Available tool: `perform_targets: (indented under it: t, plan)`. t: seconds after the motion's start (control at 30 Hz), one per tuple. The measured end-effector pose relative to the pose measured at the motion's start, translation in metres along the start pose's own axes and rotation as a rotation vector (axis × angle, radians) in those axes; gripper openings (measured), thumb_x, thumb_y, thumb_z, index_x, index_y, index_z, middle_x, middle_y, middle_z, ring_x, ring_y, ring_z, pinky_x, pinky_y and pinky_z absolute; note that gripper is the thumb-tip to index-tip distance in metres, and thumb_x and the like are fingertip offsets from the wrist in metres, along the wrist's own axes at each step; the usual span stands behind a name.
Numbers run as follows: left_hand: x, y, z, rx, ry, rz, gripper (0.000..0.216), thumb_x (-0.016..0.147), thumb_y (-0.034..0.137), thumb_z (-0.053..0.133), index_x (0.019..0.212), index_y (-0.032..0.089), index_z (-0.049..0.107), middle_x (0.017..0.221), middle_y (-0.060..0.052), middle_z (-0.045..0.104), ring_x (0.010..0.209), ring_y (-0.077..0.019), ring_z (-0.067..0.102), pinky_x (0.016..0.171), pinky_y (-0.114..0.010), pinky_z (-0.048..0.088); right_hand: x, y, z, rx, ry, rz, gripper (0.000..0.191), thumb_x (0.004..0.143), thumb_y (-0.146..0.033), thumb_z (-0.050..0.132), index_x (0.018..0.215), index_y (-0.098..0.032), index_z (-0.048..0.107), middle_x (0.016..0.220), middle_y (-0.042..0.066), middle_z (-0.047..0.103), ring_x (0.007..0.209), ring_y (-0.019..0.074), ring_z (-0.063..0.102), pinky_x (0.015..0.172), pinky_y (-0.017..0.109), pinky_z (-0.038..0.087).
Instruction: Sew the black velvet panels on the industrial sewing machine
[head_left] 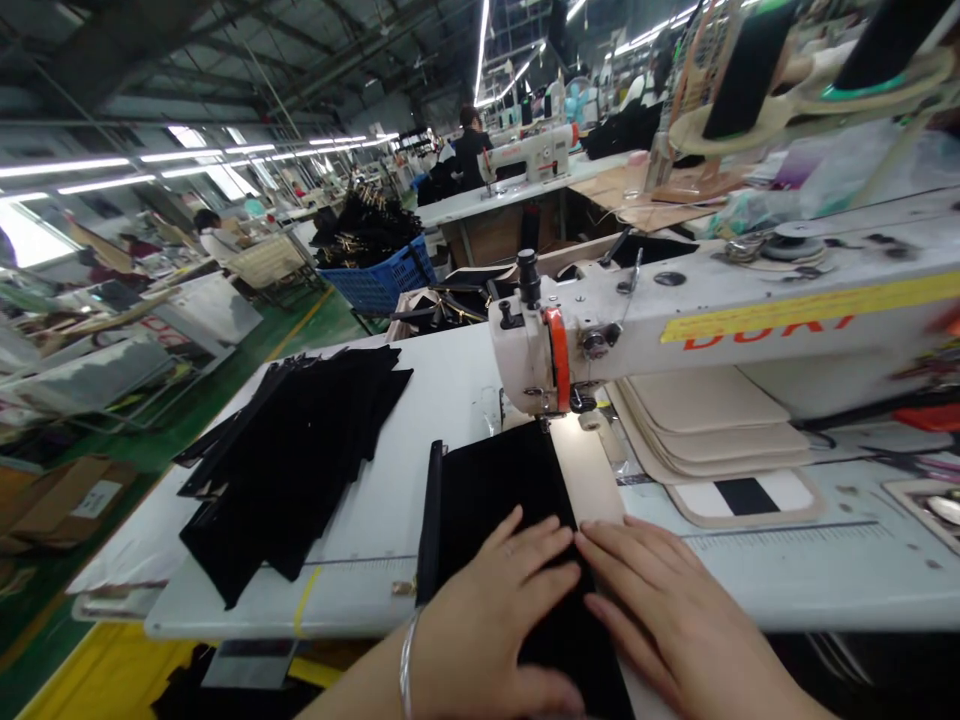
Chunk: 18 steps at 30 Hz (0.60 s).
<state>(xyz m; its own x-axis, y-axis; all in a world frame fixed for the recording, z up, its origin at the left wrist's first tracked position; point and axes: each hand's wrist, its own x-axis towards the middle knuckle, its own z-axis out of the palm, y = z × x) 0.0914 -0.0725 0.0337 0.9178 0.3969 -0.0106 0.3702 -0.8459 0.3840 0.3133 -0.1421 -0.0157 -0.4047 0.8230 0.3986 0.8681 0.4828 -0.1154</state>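
A black fabric panel (495,480) lies on the sewing table, with a dark zipper strip (430,520) along its left edge. Its right edge overlaps a beige strip (585,460), and both run up under the head of the sewing machine (540,370). My left hand (510,600) rests flat on the black panel, fingers spread, a bracelet on the wrist. Beside it my right hand (660,600) lies with fingers outstretched over the beige strip and the seam edge. The fingertips of both hands almost meet.
A pile of black fabric pieces (300,450) covers the table's left side. Beige padded panels (712,420) are stacked under the machine arm. Behind stand a blue crate (382,280) of black pieces and another sewing machine (532,155). Thread cones (750,70) rise at upper right.
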Motion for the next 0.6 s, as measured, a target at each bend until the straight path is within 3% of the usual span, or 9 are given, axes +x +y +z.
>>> perform_targets:
  t: [0.1, 0.23, 0.4, 0.6]
  plan:
    - [-0.025, 0.023, 0.016, 0.03, -0.006, 0.077, 0.048, 0.09, 0.041, 0.055, 0.131, 0.017, 0.047, 0.141, -0.012, 0.046, 0.139, -0.0254, 0.03, 0.115, -0.055, 0.019, -0.021, -0.016, -0.015, -0.044, 0.023, -0.094, 0.045, 0.087, -0.03, 0.054, 0.13, -0.015, 0.052, 0.131, 0.004, 0.055, 0.117, 0.0193, 0.051, 0.098, 0.038, 0.042]
    - [-0.03, 0.031, 0.029, 0.051, 0.056, 0.059, 0.032, 0.093, 0.024, 0.049, 0.124, 0.018, 0.053, 0.134, -0.01, 0.053, 0.137, -0.0236, 0.033, 0.115, -0.055, 0.02, -0.03, -0.024, -0.027, -0.115, 0.035, -0.154, 0.042, 0.084, -0.033, 0.057, 0.122, -0.014, 0.059, 0.123, 0.004, 0.061, 0.109, 0.0198, 0.057, 0.091, 0.038, 0.048]
    - [-0.028, 0.029, 0.023, 0.062, 0.047, 0.061, 0.032, 0.093, 0.025, 0.048, 0.124, 0.019, 0.053, 0.135, -0.01, 0.052, 0.137, -0.0234, 0.033, 0.115, -0.055, 0.021, -0.034, -0.021, -0.029, -0.206, 0.017, -0.241, 0.05, 0.086, -0.051, 0.05, 0.121, -0.016, 0.059, 0.124, 0.003, 0.06, 0.111, 0.0194, 0.057, 0.087, 0.037, 0.051]
    - [-0.028, 0.027, 0.01, 0.025, -0.023, 0.054, 0.03, 0.092, 0.034, 0.052, 0.119, 0.022, 0.058, 0.136, -0.006, 0.051, 0.135, -0.0214, 0.036, 0.116, -0.05, 0.02, -0.04, -0.021, -0.019, -0.217, 0.076, -0.212, 0.037, 0.094, -0.034, 0.038, 0.122, -0.023, 0.058, 0.123, -0.002, 0.062, 0.111, 0.0158, 0.056, 0.087, 0.033, 0.049]
